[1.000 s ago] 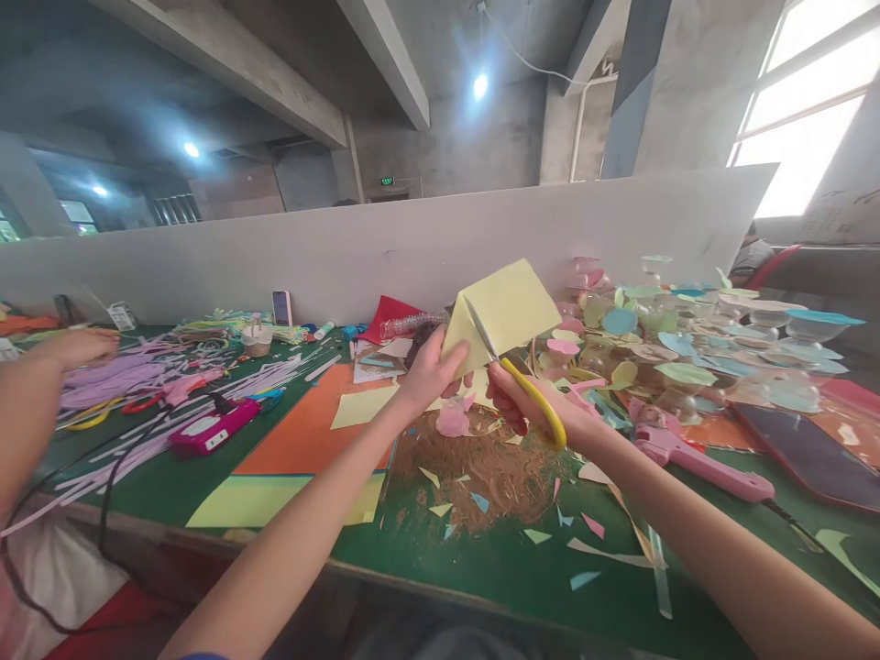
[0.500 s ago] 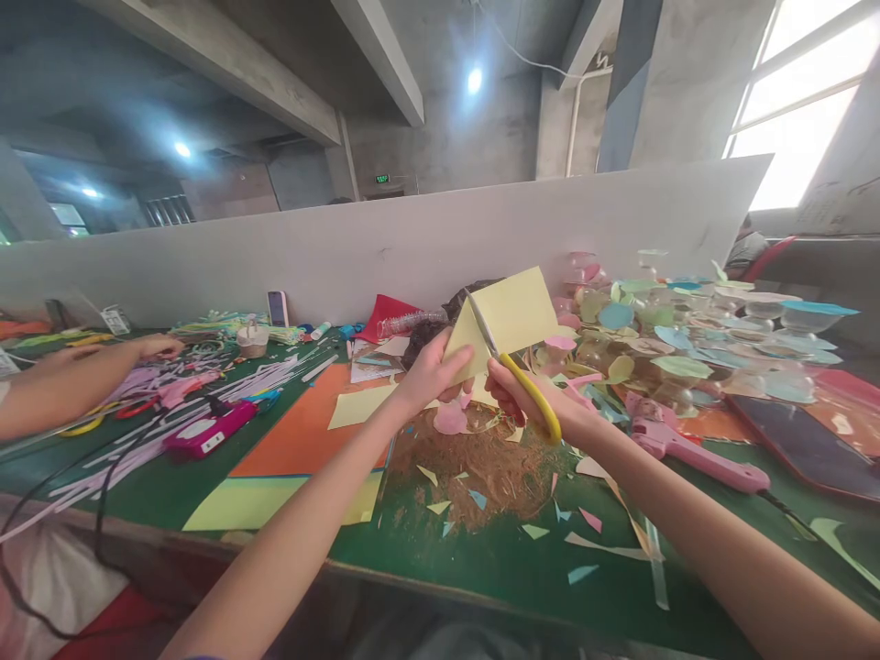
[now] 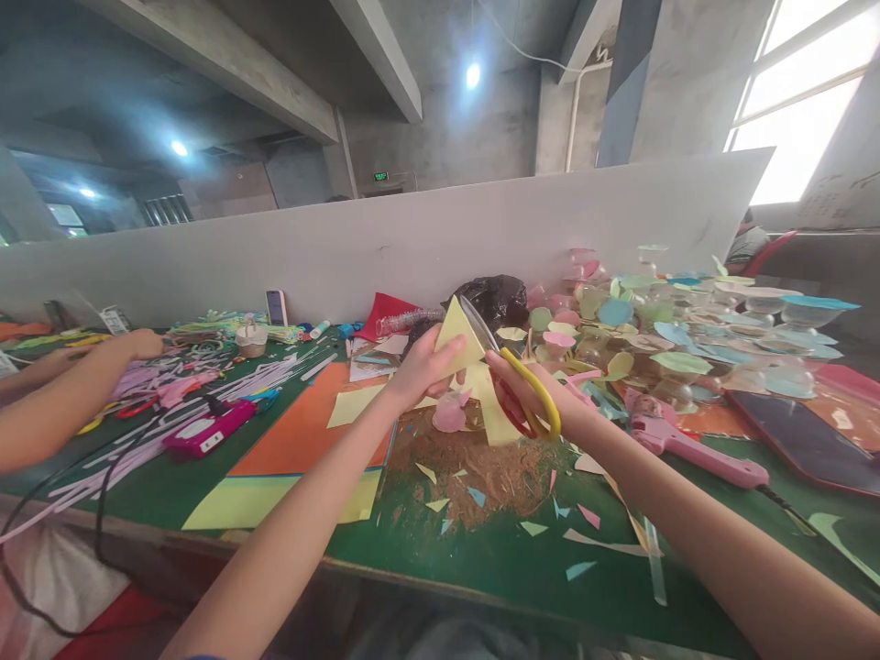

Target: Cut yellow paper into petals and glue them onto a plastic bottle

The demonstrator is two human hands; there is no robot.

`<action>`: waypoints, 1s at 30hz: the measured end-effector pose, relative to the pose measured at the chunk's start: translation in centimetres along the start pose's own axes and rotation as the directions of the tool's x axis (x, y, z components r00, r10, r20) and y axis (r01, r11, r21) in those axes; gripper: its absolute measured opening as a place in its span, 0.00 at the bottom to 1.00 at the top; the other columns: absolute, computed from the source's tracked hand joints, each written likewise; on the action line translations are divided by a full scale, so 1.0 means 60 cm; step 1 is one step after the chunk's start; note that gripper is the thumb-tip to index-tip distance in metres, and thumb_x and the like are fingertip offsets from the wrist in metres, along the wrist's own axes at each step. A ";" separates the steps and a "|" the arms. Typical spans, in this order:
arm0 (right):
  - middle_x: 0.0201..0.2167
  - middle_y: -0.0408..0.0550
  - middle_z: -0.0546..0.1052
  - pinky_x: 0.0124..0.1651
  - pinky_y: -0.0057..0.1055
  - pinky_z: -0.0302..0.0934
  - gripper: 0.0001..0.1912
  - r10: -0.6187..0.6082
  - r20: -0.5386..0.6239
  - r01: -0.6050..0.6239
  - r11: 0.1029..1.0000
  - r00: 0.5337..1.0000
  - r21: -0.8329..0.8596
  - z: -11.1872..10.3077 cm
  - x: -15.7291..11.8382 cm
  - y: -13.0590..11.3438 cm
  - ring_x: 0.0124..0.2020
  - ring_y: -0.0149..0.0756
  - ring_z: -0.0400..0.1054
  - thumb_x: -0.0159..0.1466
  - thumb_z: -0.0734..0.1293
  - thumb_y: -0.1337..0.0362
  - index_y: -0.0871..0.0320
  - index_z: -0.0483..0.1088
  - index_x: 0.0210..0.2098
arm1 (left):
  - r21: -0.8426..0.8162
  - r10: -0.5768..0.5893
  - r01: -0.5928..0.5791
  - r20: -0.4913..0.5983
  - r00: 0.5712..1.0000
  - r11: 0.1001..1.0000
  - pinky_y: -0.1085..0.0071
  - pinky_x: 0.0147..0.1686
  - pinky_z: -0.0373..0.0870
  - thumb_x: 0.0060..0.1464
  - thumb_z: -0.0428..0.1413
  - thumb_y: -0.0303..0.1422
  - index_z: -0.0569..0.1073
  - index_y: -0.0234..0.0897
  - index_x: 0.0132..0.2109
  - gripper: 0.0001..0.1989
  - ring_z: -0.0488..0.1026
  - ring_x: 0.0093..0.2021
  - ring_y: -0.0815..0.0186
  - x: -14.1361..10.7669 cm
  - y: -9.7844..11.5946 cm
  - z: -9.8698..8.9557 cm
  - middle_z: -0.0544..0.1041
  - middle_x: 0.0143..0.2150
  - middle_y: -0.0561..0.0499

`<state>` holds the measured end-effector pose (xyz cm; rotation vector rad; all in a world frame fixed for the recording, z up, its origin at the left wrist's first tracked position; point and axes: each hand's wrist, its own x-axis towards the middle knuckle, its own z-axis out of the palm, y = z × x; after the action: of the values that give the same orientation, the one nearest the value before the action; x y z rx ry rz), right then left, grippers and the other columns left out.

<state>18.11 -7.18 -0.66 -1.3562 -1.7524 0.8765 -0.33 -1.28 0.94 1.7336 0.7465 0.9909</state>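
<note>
Seen from the head camera, a person's left hand (image 3: 421,376) was clamped on a folded-looking, pointed piece of pale yellow paper (image 3: 459,335), held up above a green table (image 3: 412,557). The right hand (image 3: 523,389) was closed around the handles of a pair of yellow-and-red scissors (image 3: 549,401), with at least 1 blade beside the paper's right edge. Below the 2 hands, a pink object (image 3: 450,414) sat by a brown, dusty patch (image 3: 474,472) scattered with paper scraps (image 3: 477,497). To the left hand's left lay an orange sheet (image 3: 295,426); farther left, a co-worker's hand (image 3: 146,344) was near purple strips, its grip unclear. A pink glue gun (image 3: 708,458) lay to the right hand's right. Paper-topped clear cups (image 3: 749,339) crowded beyond it, while a black plastic bag (image 3: 499,301) sat behind both hands.
</note>
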 end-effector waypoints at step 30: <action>0.28 0.54 0.77 0.28 0.31 0.51 0.07 0.112 -0.136 -0.175 0.733 0.984 -0.657 0.008 0.037 0.061 0.30 0.44 0.72 0.62 0.67 0.62 0.58 0.70 0.29 | -0.071 -0.002 -0.010 -0.172 0.985 0.997 0.79 0.14 0.51 0.46 0.66 0.37 0.55 0.48 0.52 0.32 0.55 0.15 0.81 0.002 0.003 0.001 0.67 0.33 0.61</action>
<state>19.05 -4.30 -3.74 -1.9766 -2.0017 0.2262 -0.24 -1.27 1.11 1.6021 0.8073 1.1671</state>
